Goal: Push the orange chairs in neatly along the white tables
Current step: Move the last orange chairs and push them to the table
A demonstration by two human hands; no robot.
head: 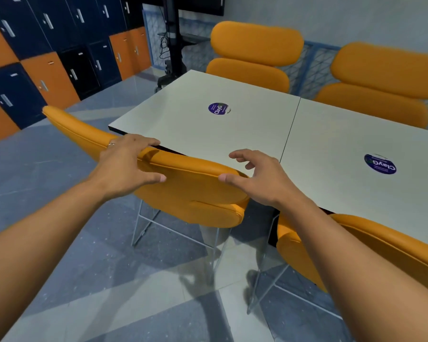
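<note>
The left surface [183, 129] and the right surface [351, 144], both white, stand butted side to side, and we judge the job mostly done around them. The far-left chair [255, 53] and far-right chair [381, 80] sit close against the far edges, so we count those as in. The near-right chair [288, 253] lies with its back along the near edge of the right surface and looks tucked too. The near-left chair [190, 193] is what is left. It stands at the near edge of the left surface but skewed, its right end at the edge and its left end swung out past the near-left corner. We think it needs squaring, then easing in.

Our left grip [129, 166] clasps the top of that chair's back, fingers over the rim, thumb on the near face. Our right grip [260, 178] is spread and loosely curled at the back's right end, only the thumb touching the padding.

A grey tiled floor [109, 280] runs to navy and orange lockers [47, 45] on the left wall, well apart from the chair. A black stand [174, 45] rises beyond the far-left corner. The near-right chair just beside may crowd the move, its frame near the wire legs [136, 225] of ours. A round purple sticker [218, 108] marks each surface, and a ring [111, 144] shows on the left grip
</note>
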